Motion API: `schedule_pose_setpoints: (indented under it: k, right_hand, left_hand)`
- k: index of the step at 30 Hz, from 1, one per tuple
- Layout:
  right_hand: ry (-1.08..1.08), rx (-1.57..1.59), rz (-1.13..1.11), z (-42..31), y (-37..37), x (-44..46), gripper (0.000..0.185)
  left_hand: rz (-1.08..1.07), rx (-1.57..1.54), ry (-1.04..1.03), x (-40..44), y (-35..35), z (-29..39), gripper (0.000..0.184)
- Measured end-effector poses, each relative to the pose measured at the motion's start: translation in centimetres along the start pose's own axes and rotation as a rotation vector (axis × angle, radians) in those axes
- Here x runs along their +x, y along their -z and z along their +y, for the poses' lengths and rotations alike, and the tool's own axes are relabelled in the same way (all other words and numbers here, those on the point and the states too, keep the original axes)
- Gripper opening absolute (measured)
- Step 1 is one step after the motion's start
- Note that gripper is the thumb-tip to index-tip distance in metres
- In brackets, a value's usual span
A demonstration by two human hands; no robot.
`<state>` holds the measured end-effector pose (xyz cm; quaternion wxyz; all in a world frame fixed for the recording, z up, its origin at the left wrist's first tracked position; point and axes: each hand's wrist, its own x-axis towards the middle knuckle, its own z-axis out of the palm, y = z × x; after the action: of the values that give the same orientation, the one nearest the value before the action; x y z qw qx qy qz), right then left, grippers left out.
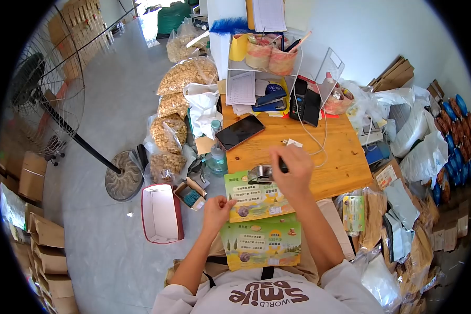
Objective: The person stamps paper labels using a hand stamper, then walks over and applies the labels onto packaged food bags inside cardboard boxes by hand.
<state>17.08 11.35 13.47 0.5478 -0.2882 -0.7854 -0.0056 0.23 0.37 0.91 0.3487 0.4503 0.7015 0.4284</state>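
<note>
Metal tool [260, 174], handle [283, 166] half-hidden in right hand [293, 171]

Metal tool [260, 174] part-hidden by right fingers [291, 157], unreadable fine print on green sheets [261, 252], shirt [329, 301] cut off

We see an orange-brown grained counter [345, 162], green-and-yellow printed sheets [240, 194] at its near edge, a silver-and-black tool [261, 174] over them, a black-screened phone [240, 132] by the counter's left edge, a dark blue stapler [271, 98] toward its far edge and, on our shirt [319, 299], brown lettering over pale grey
</note>
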Motion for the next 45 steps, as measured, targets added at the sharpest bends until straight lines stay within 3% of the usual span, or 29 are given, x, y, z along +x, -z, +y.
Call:
schedule_pose_setpoints:
  k: [5, 7, 11, 14, 16, 19, 23, 24, 26, 30, 32, 35, 43, 45]
  right_hand:
    - [-0.049, -0.134, 0.06, -1.3, 4.4, 1.2, 0.01]
    - [-0.054, -0.146, 0.07, -1.2, 5.5, 0.7, 0.011]
    - [-0.071, -0.176, 0.106, -1.2, 7.0, 0.6, 0.012]
    - [-0.038, -0.222, 0.114, -0.8, 7.2, 0.6, 0.013]
    - [-0.01, -0.21, 0.1, -0.5, 6.8, 0.6, 0.013]
    - [0.034, -0.164, 0.066, 0.3, 5.2, 0.1, 0.013]
    - [0.069, -0.086, -0.02, 0.3, 2.1, -0.4, 0.01]
    - [0.066, -0.081, -0.022, 0.4, 1.2, -0.6, 0.01]
    - [0.086, -0.06, -0.076, 1.1, -0.8, -1.3, 0.008]
    - [0.12, -0.062, -0.203, 2.0, -3.8, -2.3, 0.009]
    - [0.09, -0.063, -0.203, 1.8, -4.1, -2.1, 0.01]
    - [0.038, -0.048, -0.196, 2.3, -4.9, -3.6, 0.01]
    - [0.011, -0.024, -0.194, 1.8, -3.8, -2.9, 0.009]
    - [0.008, 0.001, 0.043, 0.7, -1.3, -0.8, 0.009]
  left_hand:
    - [0.058, -0.008, -0.087, -0.2, -0.4, -0.7, 0.032]
    - [0.114, 0.352, -0.249, -0.5, -0.1, -0.2, 0.026]
    - [0.14, 0.617, -0.282, -2.1, 0.5, 2.6, 0.026]
    - [0.081, 0.499, -0.248, -3.2, 1.5, 3.2, 0.025]
    - [-0.051, 0.242, -0.175, -4.6, 1.9, 2.7, 0.023]
    - [-0.212, 0.242, -0.081, -7.3, 1.7, 0.9, 0.021]
    - [-0.285, 0.15, -0.109, -10.5, 1.4, -0.2, 0.024]
    - [-0.284, 0.152, -0.103, -10.9, 1.6, 0.2, 0.024]
    - [-0.448, 0.5, -0.025, -11.5, 2.0, 1.0, 0.03]
    - [-0.48, 0.597, 0.11, -9.0, 3.9, 3.2, 0.036]
    - [-0.202, 0.6, -0.035, -7.1, 4.5, 2.2, 0.04]
    - [-0.076, 0.486, -0.048, -3.7, 4.3, 2.4, 0.041]
    - [-0.059, 0.17, -0.055, 0.5, 0.3, -0.1, 0.035]
    - [0.003, 0.07, -0.036, 0.1, 0.1, -0.4, 0.03]
